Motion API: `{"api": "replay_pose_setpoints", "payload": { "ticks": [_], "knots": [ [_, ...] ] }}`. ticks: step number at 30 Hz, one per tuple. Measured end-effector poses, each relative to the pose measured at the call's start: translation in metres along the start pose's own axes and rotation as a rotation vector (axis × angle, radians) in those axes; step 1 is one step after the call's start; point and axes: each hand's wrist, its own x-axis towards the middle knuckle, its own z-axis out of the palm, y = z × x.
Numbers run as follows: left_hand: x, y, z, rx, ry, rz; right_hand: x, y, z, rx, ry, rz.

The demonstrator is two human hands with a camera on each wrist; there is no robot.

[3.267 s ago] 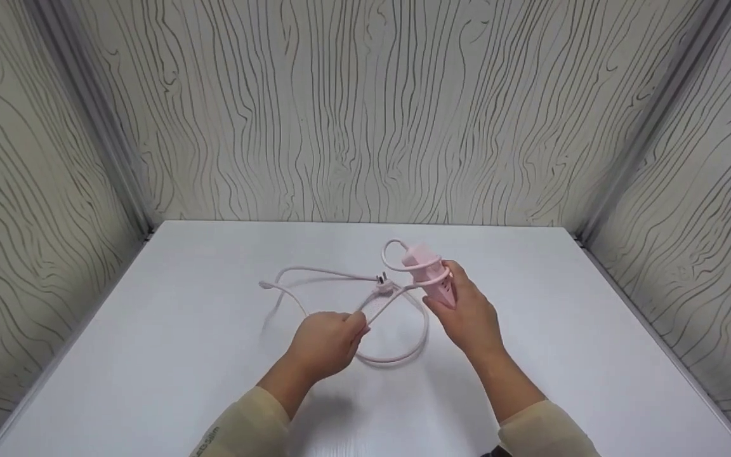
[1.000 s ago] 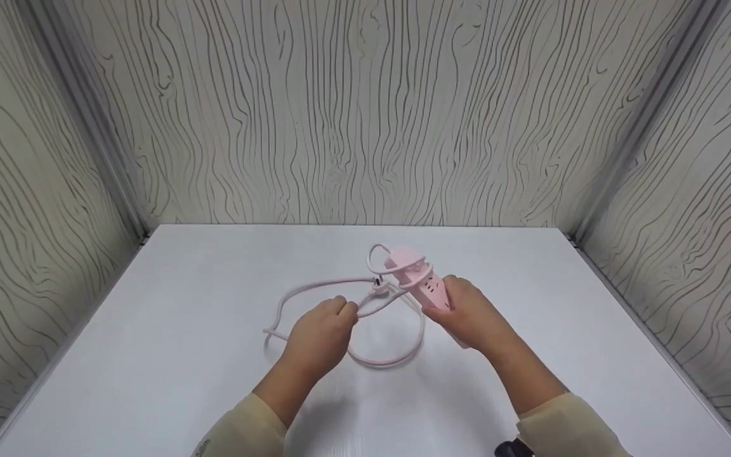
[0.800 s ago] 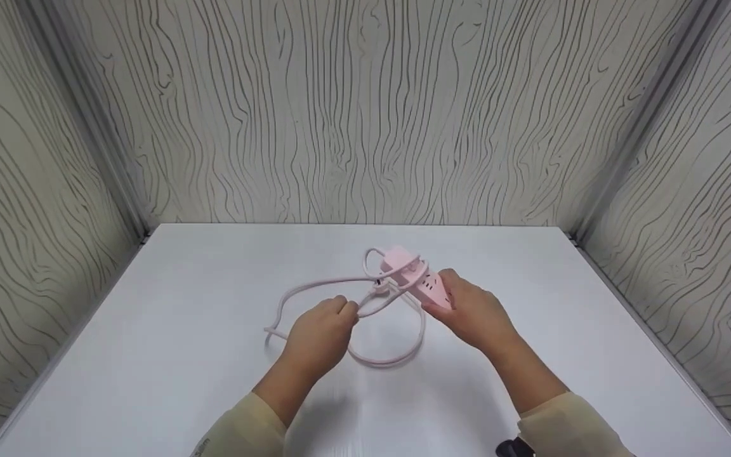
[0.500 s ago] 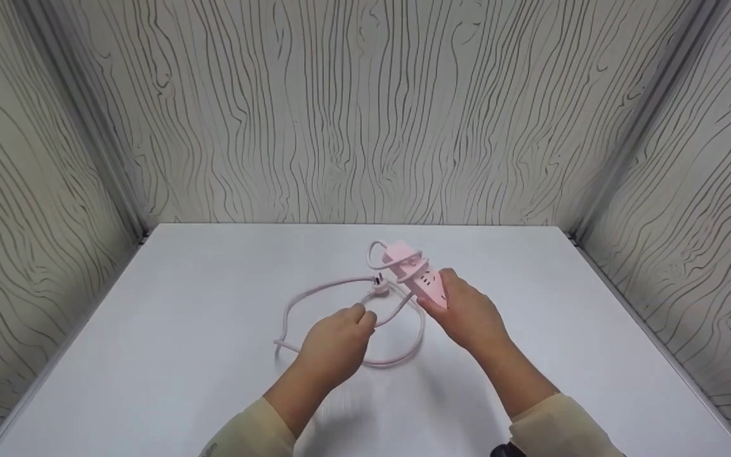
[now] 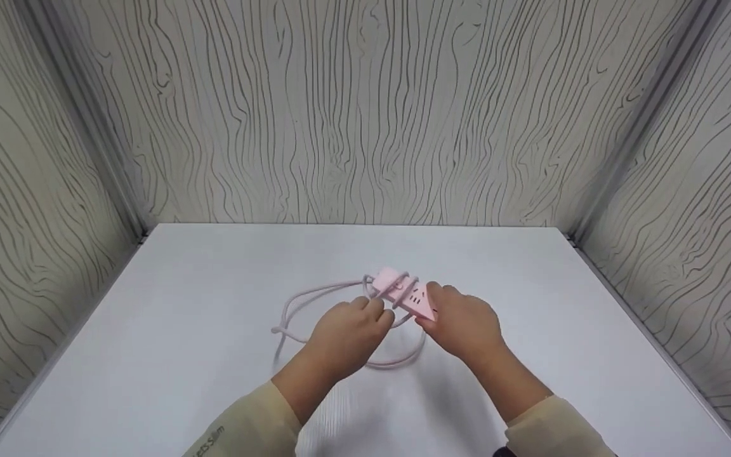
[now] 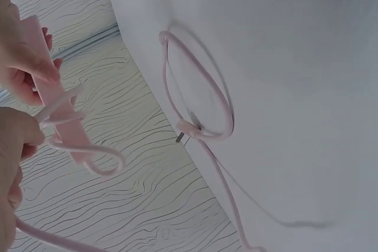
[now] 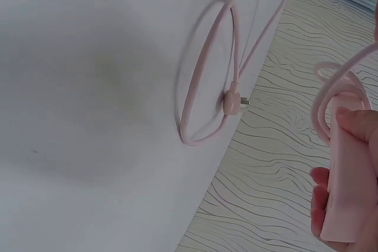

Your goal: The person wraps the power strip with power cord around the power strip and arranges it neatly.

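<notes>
We have the pale pink, rectangular plastic power strip point(image 5: 415, 298) up above the glossy white tabletop point(image 5: 169, 317), tilted, with its far end pointing away and to our left. Our right hand point(image 5: 467, 324) grips its near end; the right wrist view shows the thumb laid along the strip and the fingers curled round the other side, with no gap left in the hold. Our left hand point(image 5: 349, 336) has its fingers curled closely round the round, pale pink power cord point(image 6: 59, 242), just beside the strip. Turns of that cord cross the strip's socket face, and a small loose loop stands out at its far end. To handle this well, we would judge, our right hand should act as the steady post, staying on the bare end, clear of the turns, while our left guides the cord with light, even tension. Too slack, and the turns could slide off the far end; too hard, and the cord may strain where it meets the strip. The pink plug with metal prongs point(image 7: 232, 103) lies on the tabletop by a wide cord loop, so we should watch that the prongs do not snag it, and let the loose length follow freely without twisting.
</notes>
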Motion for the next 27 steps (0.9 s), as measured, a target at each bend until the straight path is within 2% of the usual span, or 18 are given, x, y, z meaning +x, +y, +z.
{"api": "replay_pose_setpoints", "payload": {
  "ticks": [4, 9, 12, 17, 21, 23, 27],
  "knots": [
    [0.004, -0.006, -0.001, 0.054, 0.019, 0.075, -0.002, -0.003, 0.001, -0.091, -0.007, -0.050],
    [0.013, -0.011, -0.007, 0.095, 0.051, 0.212, -0.005, -0.012, 0.000, -0.201, -0.031, -0.120],
    [0.020, -0.016, -0.011, 0.092, 0.051, 0.253, -0.006, -0.017, -0.001, -0.224, -0.029, -0.174],
    [0.028, -0.024, -0.013, 0.055, -0.031, 0.288, -0.007, -0.019, -0.003, -0.227, -0.032, -0.257],
    [0.031, -0.030, -0.010, 0.038, -0.079, 0.336, -0.008, -0.013, -0.004, -0.198, -0.022, -0.367],
    [0.032, -0.034, -0.006, 0.049, -0.076, 0.361, -0.009, -0.009, -0.004, -0.164, -0.011, -0.429],
    [0.035, -0.042, 0.001, 0.106, -0.009, 0.422, -0.010, -0.003, -0.007, -0.097, -0.011, -0.527]
  ]
}}
